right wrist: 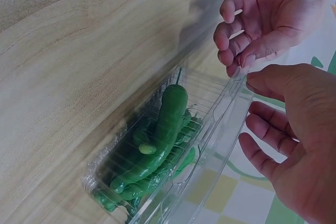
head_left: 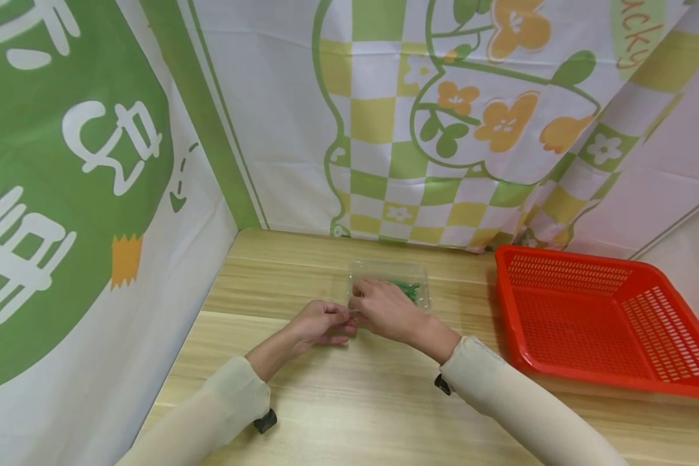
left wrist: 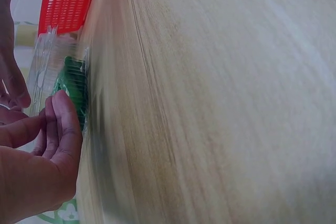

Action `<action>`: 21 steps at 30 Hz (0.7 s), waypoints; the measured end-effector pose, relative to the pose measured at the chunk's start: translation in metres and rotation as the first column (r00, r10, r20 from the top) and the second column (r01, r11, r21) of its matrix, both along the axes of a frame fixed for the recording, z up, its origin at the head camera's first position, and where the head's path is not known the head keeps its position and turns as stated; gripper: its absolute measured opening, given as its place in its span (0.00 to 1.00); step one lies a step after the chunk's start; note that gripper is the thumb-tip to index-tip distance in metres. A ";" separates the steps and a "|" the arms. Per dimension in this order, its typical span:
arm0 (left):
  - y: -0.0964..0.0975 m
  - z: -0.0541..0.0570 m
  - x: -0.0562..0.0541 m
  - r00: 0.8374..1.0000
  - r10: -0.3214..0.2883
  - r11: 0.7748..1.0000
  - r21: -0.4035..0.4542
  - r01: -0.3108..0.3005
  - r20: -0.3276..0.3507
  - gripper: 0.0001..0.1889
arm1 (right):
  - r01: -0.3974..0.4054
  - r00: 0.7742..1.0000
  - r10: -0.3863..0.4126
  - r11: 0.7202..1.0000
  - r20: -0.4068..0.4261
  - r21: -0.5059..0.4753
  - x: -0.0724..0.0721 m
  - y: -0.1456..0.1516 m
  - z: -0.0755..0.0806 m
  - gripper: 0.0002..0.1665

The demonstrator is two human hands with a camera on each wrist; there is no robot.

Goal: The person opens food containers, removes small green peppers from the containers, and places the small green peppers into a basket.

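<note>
From my end of the feed, I see both hands working at one corner of a clear plastic container (head_left: 387,263) on the wooden table (head_left: 349,401). The left hand (head_left: 320,321) has the tighter grip: its thumb and a fingertip come together on the corner edge, pinching it, while the remaining fingers curl loosely beside it. The right hand (head_left: 387,309) has its thumb tip on that same corner, just beside the left thumb, with three fingers spread apart below it. I cannot tell whether that grip has closed on the plastic, since part of the hand is hidden.

The container sits straight beyond the hands, its near-left corner under the fingertips; from the head camera, the right hand covers part of it. Inside lie the green peppers (right wrist: 176,108), seen through the ribbed plastic, one long one over several others, its stem end nearer the hands. Neither grip touches the peppers. In the head view they show just past the right hand, toward the container's right side. I cannot make out how the lid lies.

Well to the right, the red basket (head_left: 582,330) stands apart from both hands. A printed cloth (head_left: 373,120) hangs behind the table.
</note>
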State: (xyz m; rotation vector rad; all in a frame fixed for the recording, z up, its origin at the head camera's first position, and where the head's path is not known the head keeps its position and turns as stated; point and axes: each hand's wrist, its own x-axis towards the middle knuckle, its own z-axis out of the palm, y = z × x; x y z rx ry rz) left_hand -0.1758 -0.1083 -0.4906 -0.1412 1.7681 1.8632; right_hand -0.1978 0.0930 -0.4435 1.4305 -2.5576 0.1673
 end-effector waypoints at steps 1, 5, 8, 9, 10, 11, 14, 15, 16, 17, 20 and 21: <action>0.000 0.000 0.000 1.000 -0.001 1.000 -0.001 0.001 -0.005 0.14 | -0.001 1.000 0.001 1.000 -0.002 0.004 0.000 -0.001 0.000 0.04; 0.000 0.000 0.000 1.000 0.006 1.000 0.007 -0.006 0.000 0.14 | -0.010 1.000 0.010 1.000 -0.021 0.015 -0.002 -0.003 -0.002 0.07; -0.001 -0.001 0.000 1.000 0.008 1.000 0.011 -0.008 -0.004 0.14 | -0.015 0.999 0.016 1.000 -0.041 0.023 -0.003 -0.005 -0.003 0.08; -0.001 -0.001 -0.001 1.000 0.009 1.000 0.013 -0.009 -0.005 0.14 | -0.019 0.999 0.020 1.000 -0.048 0.025 -0.004 -0.006 -0.003 0.08; -0.001 -0.001 -0.001 1.000 0.009 1.000 0.012 -0.009 -0.006 0.14 | -0.023 0.998 0.025 0.999 -0.052 0.025 -0.004 -0.006 -0.004 0.08; -0.001 -0.002 -0.001 1.000 0.010 1.000 0.011 -0.010 -0.006 0.14 | -0.028 0.998 0.030 0.999 -0.056 0.023 -0.004 -0.007 -0.004 0.08; -0.001 -0.003 -0.001 1.000 0.010 1.000 0.010 -0.010 -0.007 0.14 | -0.040 0.997 0.041 0.999 -0.071 0.018 -0.004 -0.008 -0.004 0.08; -0.001 -0.003 -0.001 1.000 0.011 1.000 0.011 -0.011 -0.005 0.14 | -0.042 0.996 0.044 0.999 -0.075 0.018 -0.004 -0.009 -0.005 0.09; -0.001 -0.003 -0.001 1.000 0.012 1.000 0.011 -0.012 -0.004 0.14 | -0.044 0.996 0.045 0.999 -0.083 0.018 -0.004 -0.009 -0.005 0.09; -0.001 -0.003 -0.001 1.000 0.013 1.000 0.012 -0.013 -0.003 0.14 | -0.046 0.995 0.047 0.999 -0.092 0.019 -0.004 -0.010 -0.005 0.09; -0.001 -0.003 -0.002 1.000 0.016 1.000 0.019 -0.016 -0.005 0.13 | -0.056 0.991 0.058 0.998 -0.117 0.020 -0.005 -0.011 -0.006 0.09; -0.001 -0.003 -0.002 1.000 0.016 1.000 0.021 -0.016 -0.005 0.13 | -0.060 0.990 0.062 0.998 -0.123 0.017 -0.005 -0.012 -0.006 0.10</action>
